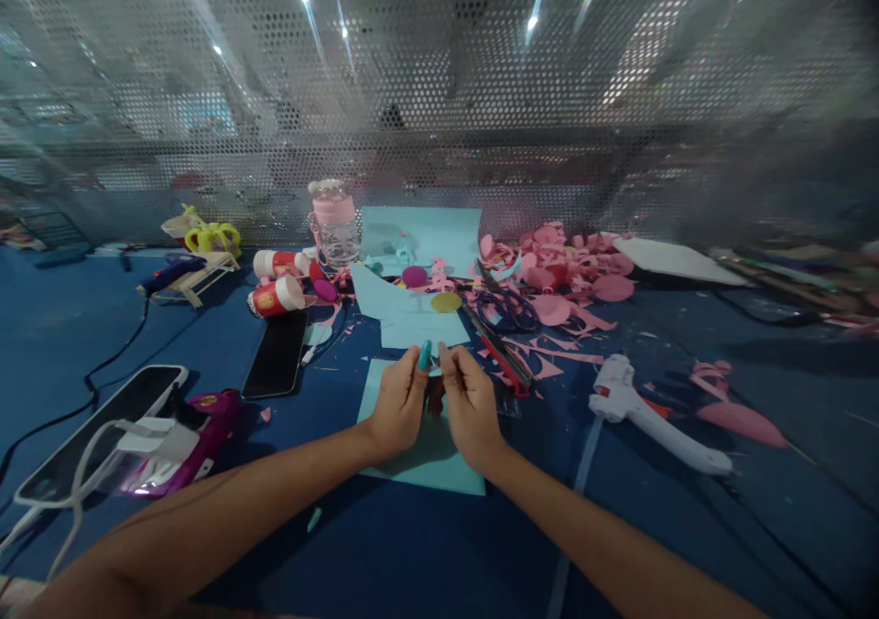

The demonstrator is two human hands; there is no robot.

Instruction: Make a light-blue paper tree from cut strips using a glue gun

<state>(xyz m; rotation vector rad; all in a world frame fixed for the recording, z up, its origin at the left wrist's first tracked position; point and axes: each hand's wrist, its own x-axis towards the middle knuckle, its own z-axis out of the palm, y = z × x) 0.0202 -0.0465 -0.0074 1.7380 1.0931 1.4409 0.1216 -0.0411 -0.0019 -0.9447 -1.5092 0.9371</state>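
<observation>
My left hand is closed in a pinch, with a small teal piece showing at its thumb tip. Close beside it, my right hand is closed too, thumb and fingertips together; what it grips is too small to make out. Both hands are over a light-blue foam sheet lying flat on the table. Just beyond the fingertips lie more light-blue cut sheets, a yellow oval and a purple oval. A red-handled cutter lies right of my right hand.
Dark-handled scissors lie before a pile of pink foam cutouts. On the right is a white glue gun. Left are a black phone, red-and-white cups and a magenta device. A clear bottle stands behind.
</observation>
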